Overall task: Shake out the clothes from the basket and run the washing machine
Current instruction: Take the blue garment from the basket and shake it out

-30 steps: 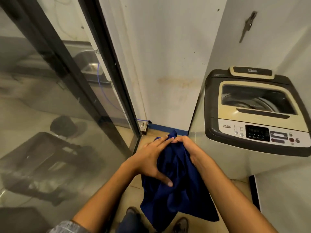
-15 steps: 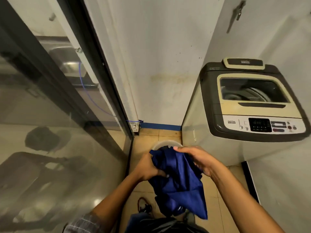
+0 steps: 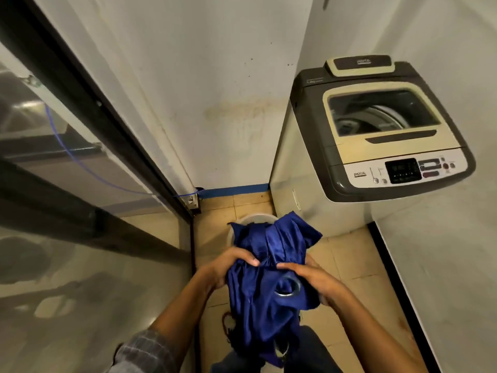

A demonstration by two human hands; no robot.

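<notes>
A dark blue garment (image 3: 269, 267) hangs bunched between both hands, low in the middle of the view. My left hand (image 3: 228, 267) grips its left side and my right hand (image 3: 312, 278) grips its right side. Behind the cloth, on the tiled floor, the pale rim of the basket (image 3: 251, 218) shows; the rest of it is hidden. The top-loading washing machine (image 3: 376, 135) stands in the right corner with its lid down and a control panel (image 3: 403, 170) at the front.
A glass sliding door with a black frame (image 3: 113, 135) runs along the left. A white wall (image 3: 220, 90) closes the back, with a blue strip at its foot. Another wall (image 3: 443, 238) closes the right side. A narrow strip of tiled floor (image 3: 347, 257) lies between.
Both hands with the blue garment have come down from chest height toward the floor, and the cloth is regripped. The basket rim has come into view behind it.
</notes>
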